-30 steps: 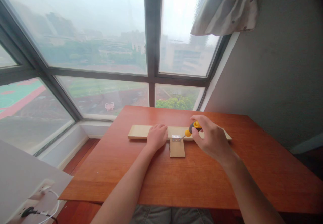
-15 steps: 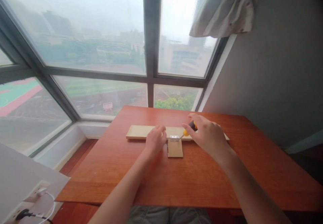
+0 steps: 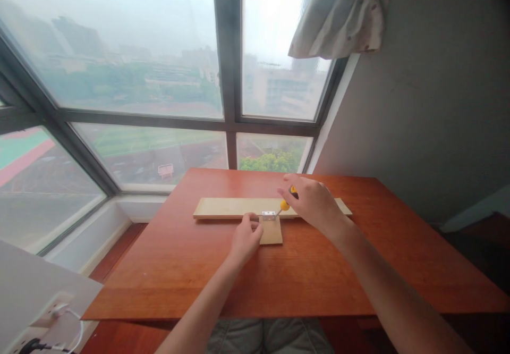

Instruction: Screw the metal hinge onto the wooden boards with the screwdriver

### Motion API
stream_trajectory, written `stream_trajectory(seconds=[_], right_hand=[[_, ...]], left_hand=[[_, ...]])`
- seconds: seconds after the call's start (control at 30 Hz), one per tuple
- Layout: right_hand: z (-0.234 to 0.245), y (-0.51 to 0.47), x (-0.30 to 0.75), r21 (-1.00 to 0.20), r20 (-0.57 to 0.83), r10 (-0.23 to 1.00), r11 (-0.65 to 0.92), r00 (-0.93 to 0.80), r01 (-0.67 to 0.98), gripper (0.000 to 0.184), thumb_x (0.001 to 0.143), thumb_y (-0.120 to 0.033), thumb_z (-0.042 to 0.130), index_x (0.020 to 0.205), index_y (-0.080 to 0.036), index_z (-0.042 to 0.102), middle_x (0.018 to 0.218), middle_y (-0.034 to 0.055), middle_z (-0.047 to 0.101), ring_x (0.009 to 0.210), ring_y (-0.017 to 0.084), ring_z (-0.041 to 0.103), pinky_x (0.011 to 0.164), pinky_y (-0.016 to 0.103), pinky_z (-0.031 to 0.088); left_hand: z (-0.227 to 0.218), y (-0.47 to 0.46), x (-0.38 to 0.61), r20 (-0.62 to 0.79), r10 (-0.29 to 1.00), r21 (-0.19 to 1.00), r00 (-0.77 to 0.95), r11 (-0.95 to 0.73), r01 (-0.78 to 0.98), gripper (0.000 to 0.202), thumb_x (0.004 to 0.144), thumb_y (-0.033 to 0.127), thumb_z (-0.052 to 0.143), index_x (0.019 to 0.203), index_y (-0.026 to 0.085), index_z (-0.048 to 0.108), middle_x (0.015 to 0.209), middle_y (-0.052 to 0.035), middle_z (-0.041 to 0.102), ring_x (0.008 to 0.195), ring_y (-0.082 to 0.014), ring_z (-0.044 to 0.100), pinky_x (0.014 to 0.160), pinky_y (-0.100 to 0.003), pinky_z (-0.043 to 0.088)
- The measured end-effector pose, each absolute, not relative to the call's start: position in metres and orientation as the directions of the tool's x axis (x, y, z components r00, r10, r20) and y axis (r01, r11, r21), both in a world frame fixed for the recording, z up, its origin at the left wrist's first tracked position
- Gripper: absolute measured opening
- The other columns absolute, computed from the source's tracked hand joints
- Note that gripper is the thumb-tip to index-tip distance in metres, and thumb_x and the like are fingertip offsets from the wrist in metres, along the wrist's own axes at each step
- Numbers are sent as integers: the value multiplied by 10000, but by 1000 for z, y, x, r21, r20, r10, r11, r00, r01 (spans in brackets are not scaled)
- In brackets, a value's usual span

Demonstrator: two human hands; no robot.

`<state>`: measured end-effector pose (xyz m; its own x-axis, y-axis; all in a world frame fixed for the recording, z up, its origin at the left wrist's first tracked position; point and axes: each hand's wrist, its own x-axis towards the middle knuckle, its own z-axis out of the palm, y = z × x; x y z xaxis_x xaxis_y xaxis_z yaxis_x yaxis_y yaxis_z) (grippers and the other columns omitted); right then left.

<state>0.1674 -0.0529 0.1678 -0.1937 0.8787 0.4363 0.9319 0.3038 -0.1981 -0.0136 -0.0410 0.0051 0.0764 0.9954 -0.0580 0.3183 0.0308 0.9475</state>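
metal plate (image 3: 269,216) lies between right hand (image 3: 316,204), holding a screwdriver (image 3: 284,205), and left hand (image 3: 245,238), grip unclear.

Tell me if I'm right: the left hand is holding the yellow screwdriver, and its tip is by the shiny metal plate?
Not quite: the head view shows the right hand holding the yellow screwdriver, not the left hand. The tip is by the shiny metal plate, just as you said.
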Motion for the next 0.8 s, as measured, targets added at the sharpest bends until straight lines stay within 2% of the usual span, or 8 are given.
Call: stream_trajectory(seconds=[0.1, 0.3, 0.43, 0.6, 0.67, 0.8], right_hand=[[171, -48, 167, -222, 425, 876, 346, -229, 911, 319, 941, -330, 448, 1196, -225, 608, 1028, 60, 730, 930, 241, 684, 769, 327, 465], [181, -42, 172, -269, 387, 881, 390, -271, 881, 476, 840, -234, 503, 1311, -171, 530, 1146, 75, 686, 874, 199, 648, 785, 303, 446], [184, -38, 174, -294, 354, 882, 419, -310, 859, 465, 826, -229, 519, 1288, -184, 543, 1153, 64, 682, 887, 181, 639, 800, 286, 432], [188, -35, 170, -254, 305, 915, 345, -264, 903, 358, 897, -427, 499, 1174, -231, 613, 937, 36, 721, 855, 212, 653, 720, 297, 415], [187, -34, 168, -244, 303, 917, 336, -258, 910, 335, 900, -397, 493, 1166, -234, 616, 895, 31, 718, 815, 204, 649, 695, 292, 408], [185, -32, 170, -313, 317, 887, 433, -337, 845, 385, 820, -236, 537, 1202, -212, 578, 1023, 36, 711, 835, 162, 638, 752, 262, 425]], left_hand=[[4, -41, -9, -137, 988, 989, 72, 131, 73, 354, 789, 279, 616, 1075, 185, 430, 745, 2, 665, 520, -108, 557, 520, -226, 430], [7, -45, -2, -290, 956, 940, 38, 292, -173, 394, 736, 271, 701, 1035, 155, 472, 656, 22, 593, 522, -86, 534, 470, -181, 376], [10, -44, -1, -309, 946, 930, 98, 322, -178, 348, 702, 219, 728, 967, 132, 519, 687, 2, 602, 556, -85, 555, 472, -175, 388], [13, -40, -1, -285, 948, 946, 145, 302, -116, 319, 673, 135, 691, 948, 125, 530, 697, 6, 606, 509, -67, 520, 428, -166, 348], [14, -39, -3, -277, 949, 950, 152, 295, -105, 317, 670, 132, 683, 947, 129, 527, 684, 14, 601, 487, -64, 504, 420, -168, 341], [15, -35, -9, -280, 948, 951, 155, 295, -87, 304, 655, 124, 664, 933, 128, 544, 673, 17, 598, 479, -61, 485, 418, -168, 320]])
